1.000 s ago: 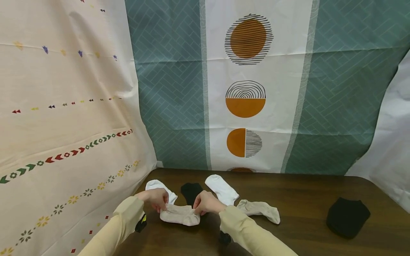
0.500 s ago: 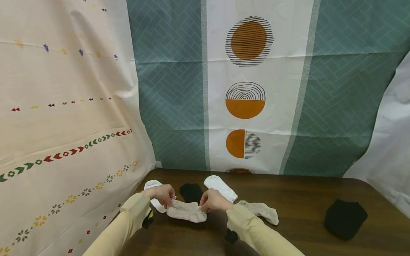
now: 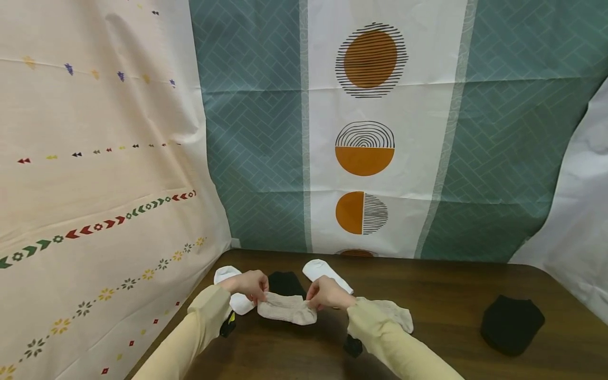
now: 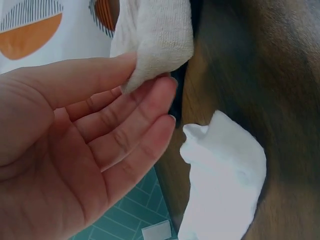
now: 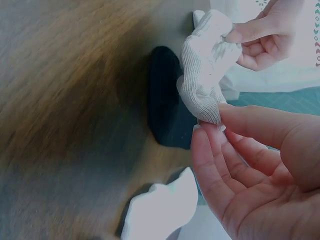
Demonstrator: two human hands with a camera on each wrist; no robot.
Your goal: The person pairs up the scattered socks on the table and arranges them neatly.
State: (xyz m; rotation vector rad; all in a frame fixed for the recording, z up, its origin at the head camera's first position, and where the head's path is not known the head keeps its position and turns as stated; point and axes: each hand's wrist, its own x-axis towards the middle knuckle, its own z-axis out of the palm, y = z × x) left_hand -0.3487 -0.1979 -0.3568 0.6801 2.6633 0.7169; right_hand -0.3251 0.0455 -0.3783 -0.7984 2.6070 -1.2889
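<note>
Held sock (image 3: 285, 309), black sock (image 3: 286, 283) part-hidden, sleeves (image 3: 190, 338) cropped

Soft, even light; blurry shadows on the dark tabletop (image 3: 451, 316); left wrist view: white sock (image 4: 222, 180) overexposed, detail washed out.

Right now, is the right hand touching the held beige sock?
Touching: the right wrist view shows the right hand pinching one end of the held beige sock.
</note>
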